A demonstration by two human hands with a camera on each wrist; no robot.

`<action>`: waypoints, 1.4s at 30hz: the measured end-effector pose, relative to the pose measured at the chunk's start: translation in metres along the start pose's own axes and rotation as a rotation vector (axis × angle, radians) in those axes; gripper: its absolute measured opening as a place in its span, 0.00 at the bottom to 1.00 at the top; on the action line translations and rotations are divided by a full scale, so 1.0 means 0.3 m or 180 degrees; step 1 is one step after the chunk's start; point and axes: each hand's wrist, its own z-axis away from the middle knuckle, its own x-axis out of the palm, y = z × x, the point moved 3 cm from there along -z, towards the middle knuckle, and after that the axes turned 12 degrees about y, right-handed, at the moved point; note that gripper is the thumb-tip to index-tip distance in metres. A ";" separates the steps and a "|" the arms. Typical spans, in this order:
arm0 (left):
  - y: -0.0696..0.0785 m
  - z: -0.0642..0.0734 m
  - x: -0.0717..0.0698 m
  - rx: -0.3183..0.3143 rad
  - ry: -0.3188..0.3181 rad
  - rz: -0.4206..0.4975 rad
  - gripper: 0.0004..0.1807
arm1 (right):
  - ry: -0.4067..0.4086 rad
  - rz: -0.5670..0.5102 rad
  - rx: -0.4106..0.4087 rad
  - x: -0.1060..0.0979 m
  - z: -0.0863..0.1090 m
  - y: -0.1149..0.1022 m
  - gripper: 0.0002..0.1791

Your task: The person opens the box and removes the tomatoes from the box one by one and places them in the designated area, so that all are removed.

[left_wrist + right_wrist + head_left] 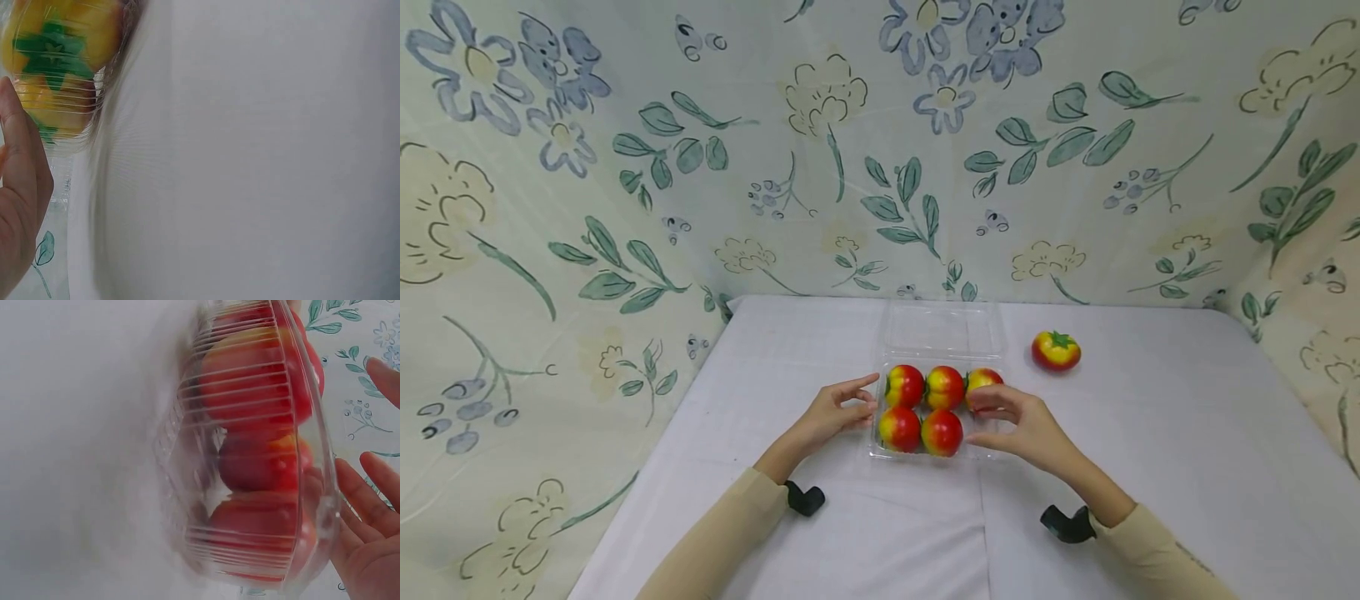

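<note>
A clear plastic clamshell box [877,450] holds several red and yellow toy-like tomatoes [943,387] in two rows, with the near right space of the tray bare. In the left wrist view, a green star-shaped calyx [53,53] shows through the ribbed wall. My left hand [835,411] is at the box's left side, fingers extended beside the wall. Over the right side is my right hand [1026,425], its fingers partly covering the far right tomato [984,380]. The right wrist view has that hand's fingers spread beside the rim [325,444], nothing gripped.
One more tomato [1056,352] sits on the white-covered table [1150,400], right of the box and farther back. The box's transparent lid [942,329] lies folded back toward the table's far edge. Behind it hangs a floral cloth [880,217].
</note>
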 end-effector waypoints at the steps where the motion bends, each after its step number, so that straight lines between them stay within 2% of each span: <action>1: -0.001 0.000 0.000 0.0012 -0.0001 -0.0006 0.33 | 0.0016 0.0019 0.0015 0.006 0.002 -0.002 0.32; 6: -0.004 -0.001 -0.001 -0.0005 0.0003 0.0010 0.33 | 0.0107 0.0112 0.0085 0.034 0.011 -0.006 0.33; 20: -0.006 -0.003 -0.002 -0.0046 0.0019 0.0007 0.32 | 0.0232 0.0215 -0.0072 0.108 0.020 -0.009 0.32; 24: -0.010 -0.006 -0.002 -0.0051 0.0024 0.0001 0.32 | 0.0261 0.0295 -0.0171 0.121 0.018 -0.010 0.33; 42: -0.008 -0.005 -0.002 -0.0044 -0.0016 0.0049 0.32 | 0.0300 0.0542 -0.0329 0.153 0.003 -0.002 0.34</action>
